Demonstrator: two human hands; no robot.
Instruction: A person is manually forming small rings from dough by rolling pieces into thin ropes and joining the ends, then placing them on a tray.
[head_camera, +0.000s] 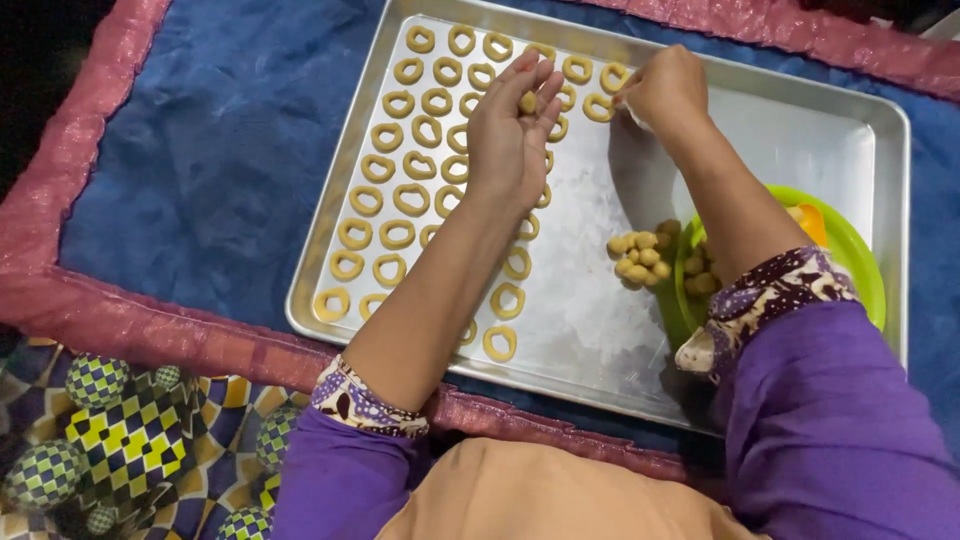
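Observation:
A large metal baking tray (800, 130) lies on a blue cloth. Several small yellow dough rings (398, 104) stand in rows on its left half. My left hand (512, 130) hovers flat over the rings, fingers apart, with a small lump of dough (528, 102) at its fingertips. My right hand (665, 88) is curled at the tray's far edge, its fingertips pressing on a dough ring (598, 107). A heap of small dough balls (640, 257) sits mid-tray beside a green plate (855, 262).
The blue cloth (220, 150) has a pink border (120, 320). The green plate rests on the tray's right side and holds more dough and an orange piece (812, 222). A patterned chequered fabric (130, 440) lies at the lower left. Purple sleeves cover my arms.

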